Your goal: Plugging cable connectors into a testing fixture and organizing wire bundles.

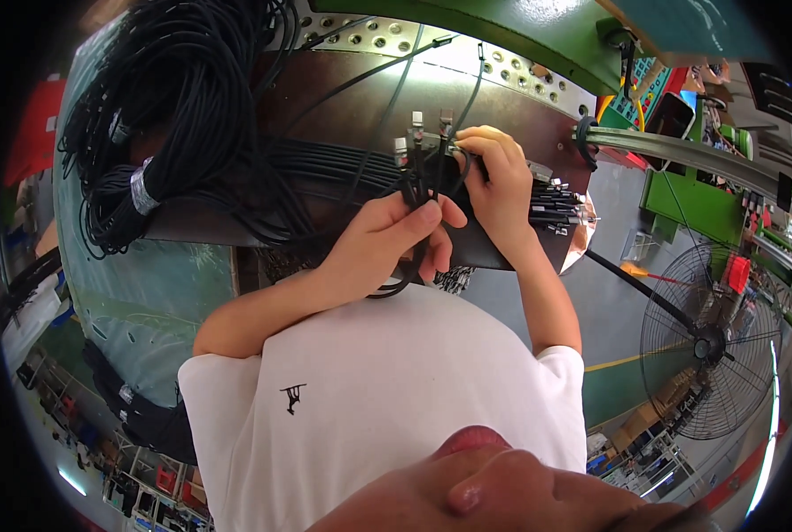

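Note:
My left hand (394,238) is closed around a few black cables (419,173), whose silver connector ends point up, away from me. Just to its right, my right hand (500,182) has its fingers bent together at a black cable near those connectors; its fingertips are partly hidden. Beneath and behind both hands a row of black cables (334,166) lies across the dark brown tabletop (343,80). Their connector ends (560,208) gather to the right of my right hand.
A large coiled bundle of black cables (183,89), tied with silver bands (143,186), fills the left. Behind the table are a perforated metal strip (520,75) and a green machine part (538,35). A black fan (708,341) stands at the right.

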A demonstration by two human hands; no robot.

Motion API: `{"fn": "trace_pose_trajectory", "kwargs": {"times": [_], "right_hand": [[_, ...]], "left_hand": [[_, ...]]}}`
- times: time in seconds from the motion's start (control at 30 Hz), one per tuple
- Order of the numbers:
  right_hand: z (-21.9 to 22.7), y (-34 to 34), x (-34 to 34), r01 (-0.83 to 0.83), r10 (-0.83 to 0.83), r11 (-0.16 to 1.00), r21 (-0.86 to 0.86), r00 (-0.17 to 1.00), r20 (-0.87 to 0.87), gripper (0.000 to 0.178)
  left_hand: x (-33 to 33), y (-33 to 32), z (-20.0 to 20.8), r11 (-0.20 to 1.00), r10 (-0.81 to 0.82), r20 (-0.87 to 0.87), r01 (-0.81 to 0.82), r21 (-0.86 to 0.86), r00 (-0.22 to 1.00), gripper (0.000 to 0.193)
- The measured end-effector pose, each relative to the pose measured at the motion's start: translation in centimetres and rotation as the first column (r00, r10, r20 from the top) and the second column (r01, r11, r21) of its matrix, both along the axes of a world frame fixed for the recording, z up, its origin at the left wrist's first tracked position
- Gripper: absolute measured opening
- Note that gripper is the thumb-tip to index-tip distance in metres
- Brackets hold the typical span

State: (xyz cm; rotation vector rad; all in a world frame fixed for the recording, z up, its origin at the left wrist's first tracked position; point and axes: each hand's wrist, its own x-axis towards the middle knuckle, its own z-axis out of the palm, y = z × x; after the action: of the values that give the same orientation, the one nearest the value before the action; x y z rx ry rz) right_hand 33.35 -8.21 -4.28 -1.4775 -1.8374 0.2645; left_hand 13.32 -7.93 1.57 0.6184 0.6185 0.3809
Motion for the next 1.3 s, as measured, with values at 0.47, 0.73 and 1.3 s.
{"fn": "trace_pose_trajectory", "kwargs": {"times": [0.47,0.73,1.3], "right_hand": [[3.2,0.8,1.6,-0.111,0.071,0.982,0.151,0.966,0.249,0.025],[1.1,-1.1,1.6,0.008,-0.020,0.988,0.156,0.997,0.079,0.031],[3.3,0.1,3.5,-0.285,0.283,0.958,-0.042,0.903,0.325,0.039]], "left_hand": [[1.2,-0.9,-0.2,0.999,-0.053,-0.058,0.053,0.008,0.997,0.037],[1.1,-0.5,0.6,0.972,0.219,0.068,-0.224,0.074,0.973,0.043],[2.6,0.3,0.2,0.981,0.145,-0.021,-0.147,-0.130,0.989,0.026]]}}
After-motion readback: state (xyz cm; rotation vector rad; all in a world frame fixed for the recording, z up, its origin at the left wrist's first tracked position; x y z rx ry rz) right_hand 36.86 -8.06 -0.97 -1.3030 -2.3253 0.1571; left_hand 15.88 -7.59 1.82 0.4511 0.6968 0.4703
